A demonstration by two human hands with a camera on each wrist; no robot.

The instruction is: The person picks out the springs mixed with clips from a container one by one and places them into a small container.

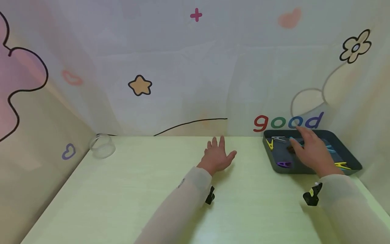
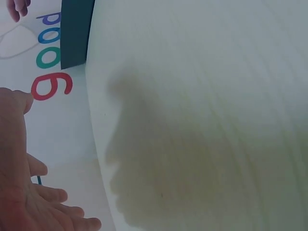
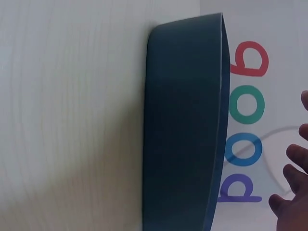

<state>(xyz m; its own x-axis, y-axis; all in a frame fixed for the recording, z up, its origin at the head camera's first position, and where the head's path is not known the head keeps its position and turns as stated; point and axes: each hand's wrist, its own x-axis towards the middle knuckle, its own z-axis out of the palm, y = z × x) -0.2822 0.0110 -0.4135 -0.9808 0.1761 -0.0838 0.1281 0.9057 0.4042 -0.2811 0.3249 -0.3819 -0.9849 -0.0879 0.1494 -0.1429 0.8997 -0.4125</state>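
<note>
A dark grey rectangular tray (image 1: 272, 162) stands at the back right of the table. In it lie several small plastic clips that look like clothespins, among them a yellow clip (image 1: 269, 144), a grey clip (image 1: 278, 139) and a purple clip (image 1: 284, 164). Over the tray is my right hand (image 1: 313, 150), fingers apart and holding nothing; it covers part of the contents. In the right wrist view, the tray's side wall (image 3: 183, 125) hides what lies inside. My left hand (image 1: 215, 157) hovers above the table left of the tray, fingers spread, with nothing in it.
A clear round container (image 1: 102, 146) stands at the table's back left corner. The pale table (image 1: 146, 196) meets a printed curtain (image 1: 182, 67) behind it, with more curtain at both sides. Black wrist devices hang under both sleeves.
</note>
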